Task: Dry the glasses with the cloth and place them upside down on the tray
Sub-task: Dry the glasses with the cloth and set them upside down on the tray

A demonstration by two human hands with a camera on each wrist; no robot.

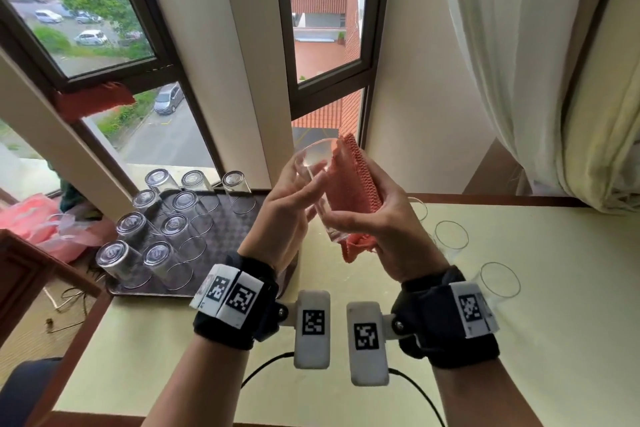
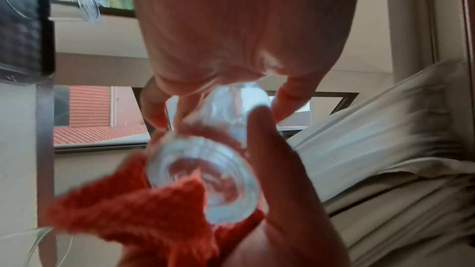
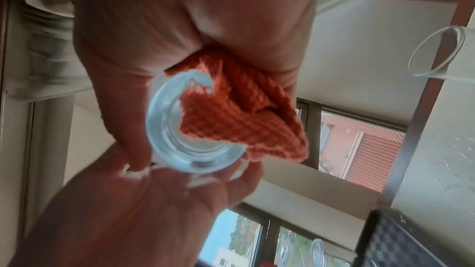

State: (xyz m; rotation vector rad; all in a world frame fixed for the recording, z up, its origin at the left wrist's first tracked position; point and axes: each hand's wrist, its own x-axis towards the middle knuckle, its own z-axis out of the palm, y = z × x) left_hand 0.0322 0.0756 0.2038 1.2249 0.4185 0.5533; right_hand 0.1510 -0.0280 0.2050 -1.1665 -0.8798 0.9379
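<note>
While both hands hold it up over the table [image 1: 346,340], the glass [image 1: 317,180] leans with its mouth toward the window. The left hand [image 1: 287,218] curls its fingers around the glass near the open end. The right hand [image 1: 377,229] grips the orange cloth [image 1: 353,184] and presses it against the side of the glass. Nine glasses stand upside down on the dark tray [image 1: 228,236] to the left. More glasses [image 1: 450,236] stand mouth up on the table to the right.
</note>
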